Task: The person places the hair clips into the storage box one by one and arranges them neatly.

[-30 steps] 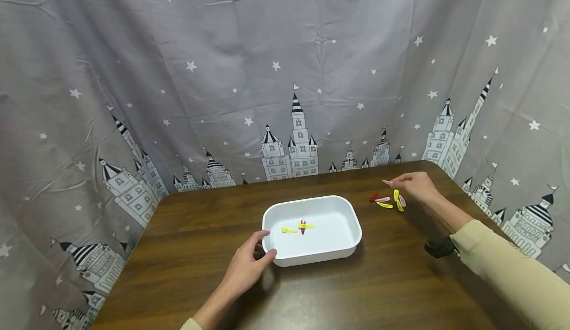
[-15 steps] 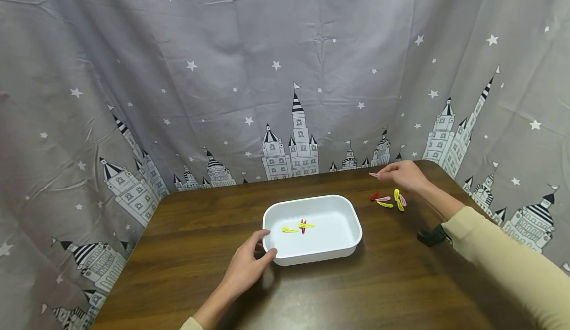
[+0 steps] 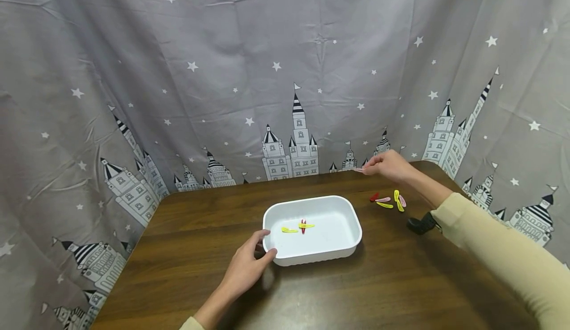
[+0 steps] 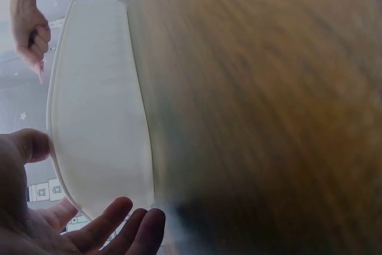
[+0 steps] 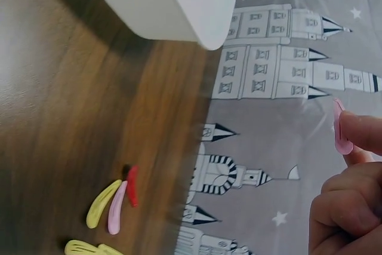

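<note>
My right hand (image 3: pixel 388 165) pinches a pink hair clip (image 5: pixel 341 128) between thumb and finger, raised above the back right of the table. My left hand (image 3: pixel 247 263) holds the left end of a white plastic tray (image 3: pixel 311 258), thumb at the near corner and fingers at the far side. Inside the tray lie a yellow hair clip (image 3: pixel 289 230) and another yellow clip (image 3: pixel 308 226) crossed over a red one (image 3: pixel 303 230). Right of the tray is a loose group with a red clip (image 3: pixel 373 198), a pink clip (image 3: pixel 383 200) and several others.
The brown wooden table (image 3: pixel 200 221) carries the tray and clips. Behind it hangs a grey curtain (image 3: pixel 213 112) printed with castles and stars. A black device (image 3: pixel 420 224) is strapped at the right wrist.
My right hand has lifted the pink clip and carried it leftward, up and away from the loose clips. My left hand and the tray stay where they were.
</note>
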The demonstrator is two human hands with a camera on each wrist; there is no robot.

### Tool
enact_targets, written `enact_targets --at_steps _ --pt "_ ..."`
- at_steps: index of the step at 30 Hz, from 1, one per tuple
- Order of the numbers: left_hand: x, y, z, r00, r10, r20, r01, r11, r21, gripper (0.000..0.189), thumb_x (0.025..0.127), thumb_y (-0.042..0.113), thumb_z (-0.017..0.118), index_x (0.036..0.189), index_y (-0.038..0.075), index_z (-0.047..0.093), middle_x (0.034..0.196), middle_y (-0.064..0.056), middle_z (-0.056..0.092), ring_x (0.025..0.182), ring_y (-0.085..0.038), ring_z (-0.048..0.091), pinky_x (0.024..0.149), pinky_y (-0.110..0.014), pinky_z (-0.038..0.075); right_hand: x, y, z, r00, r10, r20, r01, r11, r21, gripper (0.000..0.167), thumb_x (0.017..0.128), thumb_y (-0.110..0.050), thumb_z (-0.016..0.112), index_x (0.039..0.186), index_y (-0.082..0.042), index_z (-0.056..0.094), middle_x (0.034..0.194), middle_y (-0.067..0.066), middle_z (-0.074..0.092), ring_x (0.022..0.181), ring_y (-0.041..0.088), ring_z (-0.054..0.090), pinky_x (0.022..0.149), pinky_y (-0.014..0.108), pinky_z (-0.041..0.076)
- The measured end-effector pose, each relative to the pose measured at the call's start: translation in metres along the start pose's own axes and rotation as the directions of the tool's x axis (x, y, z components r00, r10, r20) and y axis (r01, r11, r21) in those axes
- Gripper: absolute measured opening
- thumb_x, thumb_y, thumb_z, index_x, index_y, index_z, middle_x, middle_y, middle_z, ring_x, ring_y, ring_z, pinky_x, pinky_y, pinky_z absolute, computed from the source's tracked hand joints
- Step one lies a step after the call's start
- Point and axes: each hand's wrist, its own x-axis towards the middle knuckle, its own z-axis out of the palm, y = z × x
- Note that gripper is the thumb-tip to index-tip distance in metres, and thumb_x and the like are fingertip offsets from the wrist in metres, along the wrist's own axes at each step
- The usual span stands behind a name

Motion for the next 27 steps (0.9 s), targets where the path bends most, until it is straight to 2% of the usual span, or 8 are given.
enact_targets --at_steps 4,6,9,11,13,20,23,27 --pt "-0.001 -0.001 0.000 1.000 -0.001 -0.001 0.001 1.000 0.005 0.048 0.092 0.030 0.072 0.135 0.015 0.059 0.106 -0.004 0.070 0.096 -0.014 0.067 0.088 -0.043 0.050 0.005 -0.011 0.002 1.000 0.009 0.030 -0.009 1.000 0.008 0.022 0.095 -0.024 0.068 0.103 -0.006 0.077 0.121 0.018 0.068 0.119 0.037 0.057 0.104 0.061 0.040" --pt "-0.001 -0.002 0.000 1.000 -0.001 -0.001 0.001 1.000 0.005 0.048 0.091 0.031 0.072 0.135 0.015 0.059 0.105 -0.003 0.070 0.096 -0.014 0.067 0.087 -0.043 0.050 0.007 -0.017 0.003 0.999 0.009 0.041 -0.009 1.000 0.002 0.020 0.094 -0.024 0.069 0.102 -0.007 0.077 0.122 0.017 0.069 0.114 0.033 0.058 0.101 0.059 0.042" --pt "0.000 -0.002 0.000 1.000 0.001 -0.002 -0.001 1.000 0.003 0.048 0.091 0.031 0.072 0.135 0.015 0.059 0.105 -0.003 0.070 0.095 -0.014 0.067 0.087 -0.043 0.050 0.012 -0.024 0.004 0.998 0.016 0.065 -0.016 1.000 0.011 0.021 0.093 -0.024 0.071 0.104 -0.008 0.077 0.114 0.013 0.070 0.075 0.022 0.058 0.075 0.044 0.049" --pt "0.000 -0.002 0.000 1.000 0.003 -0.002 -0.003 1.000 0.001 0.049 0.091 0.031 0.072 0.135 0.015 0.059 0.104 -0.003 0.069 0.095 -0.014 0.067 0.086 -0.042 0.050 0.015 -0.028 0.006 0.995 0.016 0.094 -0.019 0.999 0.028 0.022 0.092 -0.024 0.072 0.105 -0.008 0.077 0.105 0.010 0.070 0.054 0.014 0.043 0.057 0.036 0.040" --pt "0.000 -0.002 0.000 1.000 0.003 -0.002 -0.003 1.000 0.001 0.049 0.091 0.031 0.072 0.135 0.015 0.059 0.104 -0.003 0.069 0.095 -0.014 0.067 0.086 -0.042 0.050 0.019 -0.031 0.007 0.992 0.016 0.126 -0.022 0.999 0.045 0.021 0.092 -0.024 0.072 0.106 -0.008 0.076 0.096 0.008 0.069 0.043 0.011 0.028 0.047 0.031 0.029" --pt "0.000 -0.001 0.000 1.000 -0.004 -0.004 0.004 1.000 0.003 0.048 0.091 0.030 0.072 0.135 0.015 0.059 0.103 -0.002 0.069 0.095 -0.015 0.066 0.086 -0.042 0.050 0.032 -0.046 0.017 0.973 -0.019 0.232 0.000 0.996 0.084 0.018 0.092 -0.020 0.072 0.105 -0.008 0.077 0.092 0.004 0.068 0.040 0.009 0.024 0.043 0.028 0.026" --pt "0.000 0.000 0.000 1.000 0.001 -0.005 -0.001 1.000 0.001 0.048 0.091 0.030 0.072 0.135 0.014 0.059 0.103 -0.002 0.069 0.095 -0.016 0.067 0.085 -0.043 0.050 0.037 -0.052 0.020 0.964 -0.027 0.265 0.001 0.995 0.096 0.018 0.092 -0.018 0.072 0.104 -0.006 0.077 0.074 0.003 0.060 0.039 0.009 0.023 0.043 0.028 0.025" --pt "-0.001 0.001 -0.001 1.000 0.003 -0.006 -0.003 1.000 -0.002 0.048 0.091 0.030 0.072 0.135 0.015 0.060 0.104 -0.004 0.070 0.095 -0.016 0.067 0.086 -0.042 0.050 0.043 -0.061 0.027 0.954 -0.050 0.296 0.024 0.995 0.092 0.015 0.092 -0.017 0.072 0.102 -0.007 0.077 0.060 -0.002 0.051 0.039 0.008 0.022 0.043 0.027 0.024"
